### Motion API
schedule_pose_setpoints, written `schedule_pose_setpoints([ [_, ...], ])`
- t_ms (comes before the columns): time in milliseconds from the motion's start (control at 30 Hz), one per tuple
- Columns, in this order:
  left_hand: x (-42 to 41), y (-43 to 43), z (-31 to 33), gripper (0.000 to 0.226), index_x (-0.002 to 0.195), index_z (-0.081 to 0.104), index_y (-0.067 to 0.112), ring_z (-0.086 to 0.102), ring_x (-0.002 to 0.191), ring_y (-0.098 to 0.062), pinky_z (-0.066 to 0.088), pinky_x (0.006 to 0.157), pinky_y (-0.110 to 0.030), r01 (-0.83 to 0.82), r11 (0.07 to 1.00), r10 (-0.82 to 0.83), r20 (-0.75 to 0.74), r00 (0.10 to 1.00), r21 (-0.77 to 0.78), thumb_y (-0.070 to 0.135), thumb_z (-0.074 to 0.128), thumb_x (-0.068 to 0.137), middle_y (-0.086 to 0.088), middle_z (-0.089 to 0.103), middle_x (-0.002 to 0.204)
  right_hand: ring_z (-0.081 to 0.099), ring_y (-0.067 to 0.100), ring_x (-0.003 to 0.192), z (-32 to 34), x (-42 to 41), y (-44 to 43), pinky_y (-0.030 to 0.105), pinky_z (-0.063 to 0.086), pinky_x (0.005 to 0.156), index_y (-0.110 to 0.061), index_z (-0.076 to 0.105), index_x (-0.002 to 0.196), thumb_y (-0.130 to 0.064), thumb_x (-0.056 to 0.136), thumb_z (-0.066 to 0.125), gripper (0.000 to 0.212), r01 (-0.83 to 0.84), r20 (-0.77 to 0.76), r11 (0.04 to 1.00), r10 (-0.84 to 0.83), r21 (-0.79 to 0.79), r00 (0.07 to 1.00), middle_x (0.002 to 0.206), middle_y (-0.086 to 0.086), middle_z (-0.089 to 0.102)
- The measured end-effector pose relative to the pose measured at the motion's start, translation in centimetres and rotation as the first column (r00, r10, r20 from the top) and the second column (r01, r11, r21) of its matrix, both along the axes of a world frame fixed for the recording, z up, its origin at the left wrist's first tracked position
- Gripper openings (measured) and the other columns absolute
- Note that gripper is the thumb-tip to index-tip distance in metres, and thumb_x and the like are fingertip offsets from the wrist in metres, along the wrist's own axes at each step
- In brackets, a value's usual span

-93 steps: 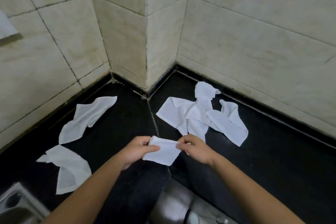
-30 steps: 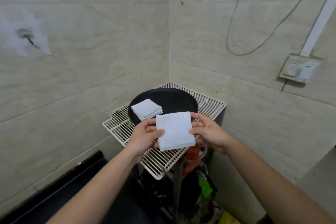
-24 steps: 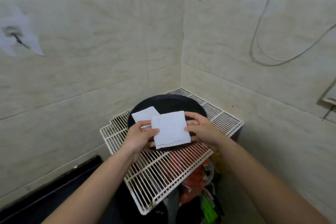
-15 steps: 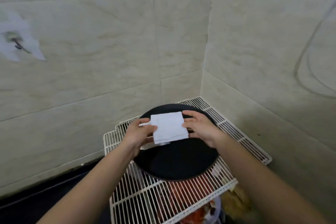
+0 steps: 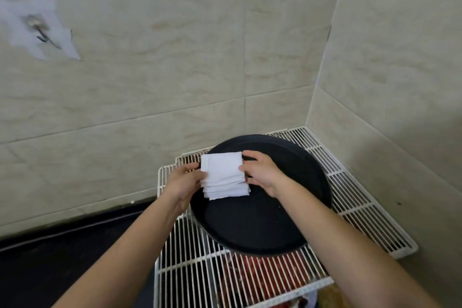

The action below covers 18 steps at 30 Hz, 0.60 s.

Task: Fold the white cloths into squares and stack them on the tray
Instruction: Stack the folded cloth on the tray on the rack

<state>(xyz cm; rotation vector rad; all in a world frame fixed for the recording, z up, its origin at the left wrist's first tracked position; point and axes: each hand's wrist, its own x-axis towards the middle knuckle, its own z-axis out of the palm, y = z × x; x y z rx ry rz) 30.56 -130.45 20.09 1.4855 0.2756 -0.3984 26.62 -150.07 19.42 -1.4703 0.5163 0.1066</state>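
At the near left, countertop: a dark surface (image 5: 62, 257) runs along the foot of the wall.
Near centre, under the rack: red items (image 5: 262, 280) show through the wires; what they are cannot be told.
Wire rack: a white grid shelf (image 5: 362, 212) set into the wall corner, bearing the tray.
Tray: round, black, shallow-rimmed (image 5: 262, 222), on the rack; its near part is bare.
Task's thing: a stack of folded white cloths (image 5: 223, 175) sits on the tray's far left part, layered edges fanned toward the near side.
Left hand: the left hand (image 5: 186, 180) grips the stack's left edge, thumb on the top cloth, fingers curled below.
Right hand: the right hand (image 5: 261, 174) pinches the stack's right edge, fingers bent over the top cloth.
Far, walls: beige tiles (image 5: 175, 57) meet in a corner at the right.
Far left: a metal hook (image 5: 41, 32) on a white patch of the wall.
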Motion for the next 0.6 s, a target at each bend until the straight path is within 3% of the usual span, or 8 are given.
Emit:
schedule_pose_setpoints([
  [167, -0.3, 0.3, -0.2, 0.021, 0.098, 0.062, 0.004, 0.065, 0.076, -0.021, 0.056, 0.063, -0.024, 0.047, 0.993, -0.06, 0.12, 0.991, 0.106, -0.011, 0.065, 0.085, -0.01, 0.066, 0.092, 0.067, 0.021, 0.106, 0.1, -0.5, -0.4, 0.043, 0.059, 0.09, -0.022, 0.049, 0.141, 0.001, 0.088, 0.061, 0.058, 0.009, 0.026, 0.996, -0.007, -0.084, 1.0, 0.121, 0.005, 0.066],
  [267, -0.4, 0.7, -0.8, 0.022, 0.089, 0.064, 0.01, 0.066, 0.082, -0.025, 0.057, 0.078, -0.036, 0.058, 0.978, -0.092, 0.166, 0.982, 0.198, -0.009, 0.071, 0.081, -0.009, 0.068, 0.09, 0.065, 0.019, 0.106, 0.0, -1.2, -0.1, 0.04, 0.06, 0.087, -0.021, 0.045, 0.144, 0.001, 0.089, 0.06, 0.061, -0.013, 0.035, 0.99, 0.018, -0.142, 0.999, 0.125, 0.006, 0.064],
  [500, -0.8, 1.1, -1.5, 0.023, 0.095, 0.066, 0.009, 0.068, 0.095, -0.03, 0.055, 0.092, -0.042, 0.065, 0.964, -0.115, 0.185, 0.976, 0.256, -0.006, 0.075, 0.079, -0.015, 0.07, 0.101, 0.066, 0.018, 0.106, -1.0, -2.0, 0.2, 0.042, 0.059, 0.088, -0.024, 0.043, 0.146, -0.002, 0.09, 0.061, 0.064, -0.007, 0.061, 0.967, 0.023, -0.256, 0.998, 0.128, 0.004, 0.064],
  [600, -1.1, 1.5, -2.0, 0.025, 0.098, 0.067, 0.011, 0.068, 0.097, -0.026, 0.055, 0.093, -0.039, 0.086, 0.93, -0.17, 0.212, 0.962, 0.356, 0.002, 0.079, 0.078, -0.008, 0.071, 0.1, 0.064, 0.02, 0.11, -1.1, -2.3, 0.5, 0.045, 0.058, 0.09, -0.025, 0.043, 0.147, -0.006, 0.087, 0.063, 0.066, -0.018, 0.056, 0.938, 0.04, -0.347, 0.998, 0.13, 0.003, 0.063],
])
